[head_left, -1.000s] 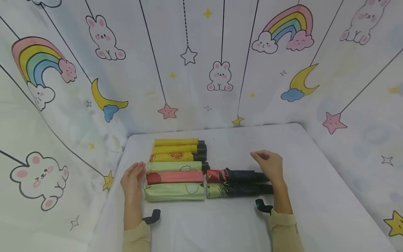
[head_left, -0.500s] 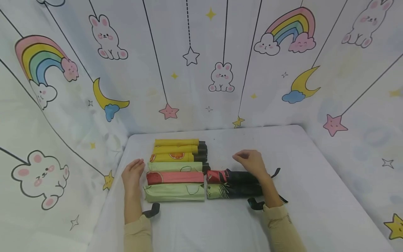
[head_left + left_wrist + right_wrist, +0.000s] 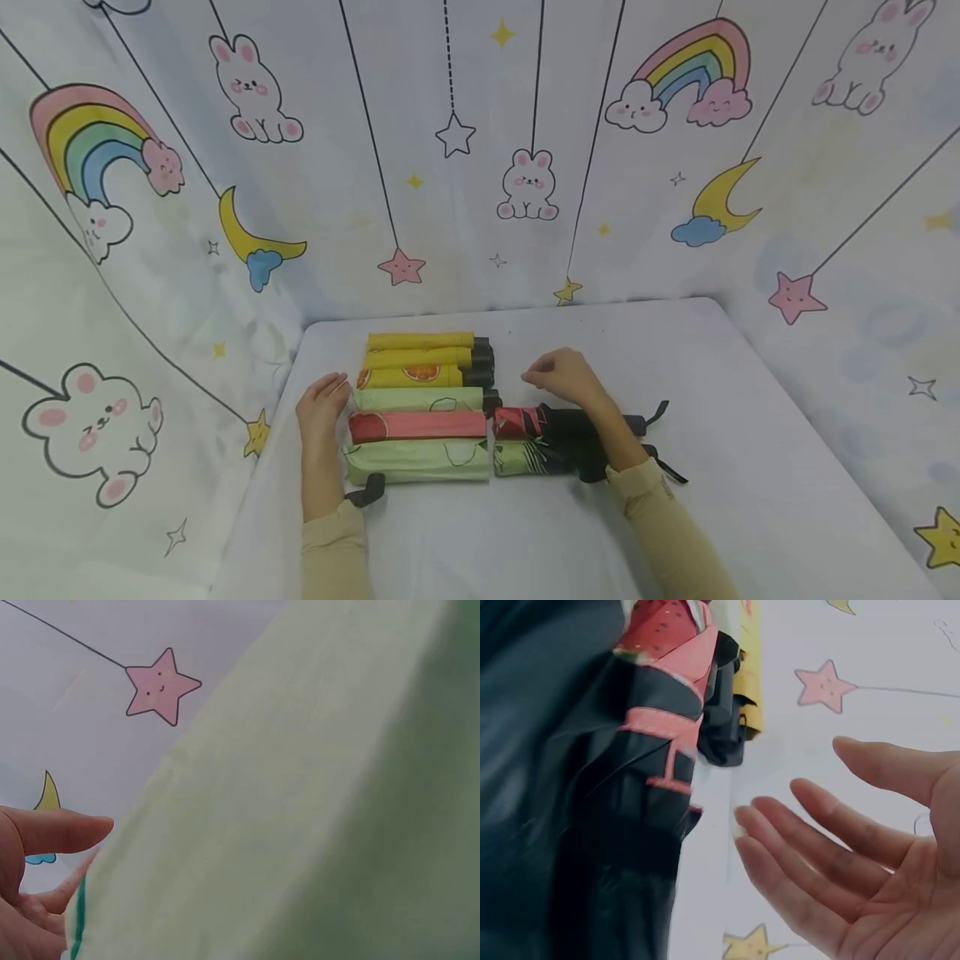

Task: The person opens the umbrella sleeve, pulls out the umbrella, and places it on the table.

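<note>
Left hand [image 3: 321,408] hovering near left edge of surface [image 3: 480,537], fingers relaxed, holding nothing — right hand [image 3: 568,379] also holding nothing, fingers loosely bent; best arching high over dark rolls [image 3: 558,421].

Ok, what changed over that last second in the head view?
The right hand moved to the person's left, toward the black ends of the yellow bundles, uncovering two black straps. Nothing gripped or released. The left hand barely moved; the bundles stayed put.
</note>
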A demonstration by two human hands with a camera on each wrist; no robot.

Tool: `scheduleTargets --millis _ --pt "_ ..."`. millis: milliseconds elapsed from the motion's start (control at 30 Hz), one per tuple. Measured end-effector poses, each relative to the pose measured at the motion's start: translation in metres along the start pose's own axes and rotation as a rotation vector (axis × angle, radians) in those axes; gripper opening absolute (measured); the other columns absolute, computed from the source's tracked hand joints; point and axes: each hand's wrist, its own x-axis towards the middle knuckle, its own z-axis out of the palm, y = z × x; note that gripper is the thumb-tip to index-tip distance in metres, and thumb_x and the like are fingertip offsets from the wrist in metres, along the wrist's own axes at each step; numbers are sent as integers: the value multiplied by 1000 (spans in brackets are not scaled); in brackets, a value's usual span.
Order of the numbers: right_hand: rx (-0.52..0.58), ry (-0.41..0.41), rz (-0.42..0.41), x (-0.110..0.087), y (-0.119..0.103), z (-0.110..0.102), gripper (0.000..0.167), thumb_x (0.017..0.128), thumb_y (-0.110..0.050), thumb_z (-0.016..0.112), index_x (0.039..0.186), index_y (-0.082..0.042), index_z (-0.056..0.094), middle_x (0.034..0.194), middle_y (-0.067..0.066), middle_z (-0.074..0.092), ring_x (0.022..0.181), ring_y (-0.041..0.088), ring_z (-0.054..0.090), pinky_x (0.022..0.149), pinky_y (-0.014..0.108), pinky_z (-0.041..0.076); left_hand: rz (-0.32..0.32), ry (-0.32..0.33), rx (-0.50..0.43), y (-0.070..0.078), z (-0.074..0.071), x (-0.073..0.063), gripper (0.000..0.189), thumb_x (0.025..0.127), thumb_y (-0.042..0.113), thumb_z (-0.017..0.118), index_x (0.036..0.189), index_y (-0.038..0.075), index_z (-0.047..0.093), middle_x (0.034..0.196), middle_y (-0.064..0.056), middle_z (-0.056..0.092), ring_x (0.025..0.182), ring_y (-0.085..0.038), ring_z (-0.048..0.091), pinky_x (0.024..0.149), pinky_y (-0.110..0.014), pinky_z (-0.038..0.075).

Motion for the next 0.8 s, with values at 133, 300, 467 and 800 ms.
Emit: scheduleTargets --millis 133,300,467,800 --pt "-11 -59 10 11 -9 4 31 94 -36 78 105 -7 81 90 4 77 81 19 71 71 39 61 -15 -21 2 -1 2 3 52 100 -1 65 149 -5 48 150 -24 55 132 -26 59 100 -20 55" --pt "87 -135 5 27 -10 12 30 95 -31 78 107 -4 79 97 11 78 89 31 76 78 45 66 -28 -51 20 -5 3 6 53 102 1 64 152 -3 46 151 -23 54 136 -29 56 98 -18 55" --pt "152 -193 14 38 -8 22 27 94 -26 78 106 -1 79 97 15 79 90 33 77 77 43 67 -25 -58 20 -7 3 6 52 101 -1 64 150 -3 48 150 -23 55 133 -26 59 98 -18 56" --pt "115 -328 63 50 -10 37 30 93 -27 80 104 0 81 97 18 79 87 30 78 77 42 67 -14 -39 -9 -9 2 6 52 99 -5 66 148 -4 50 147 -25 57 124 -22 66 95 -20 58"
